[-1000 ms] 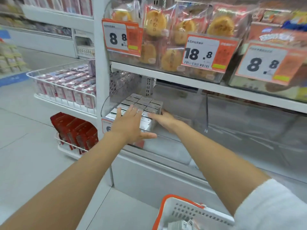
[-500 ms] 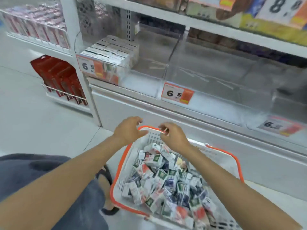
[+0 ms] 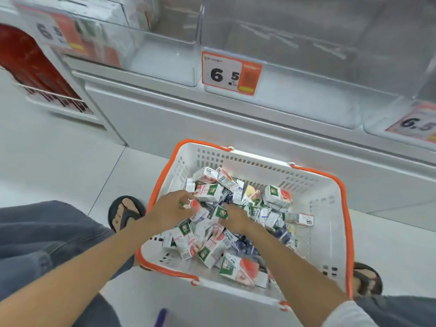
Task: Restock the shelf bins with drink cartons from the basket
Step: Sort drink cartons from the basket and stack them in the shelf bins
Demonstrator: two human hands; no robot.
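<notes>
Dropped from the far rim of the basket [image 3: 325, 232] into the heap of drink cartons [image 3: 277, 197], both at once. Left hand [image 3: 169, 210] at 9 o'clock of the heap, fingers curled against a carton's edge; right hand [image 3: 236, 218] dead centre, fingertips buried. Cannot tell whether either has closed on anything yet. Shelf bins [image 3: 306, 102] up at 12 o'clock, beyond the basket. Best to gather several matching cartons per hand, square them side by side, squeeze lightly, then lift clear of the rim before reaching up.
</notes>
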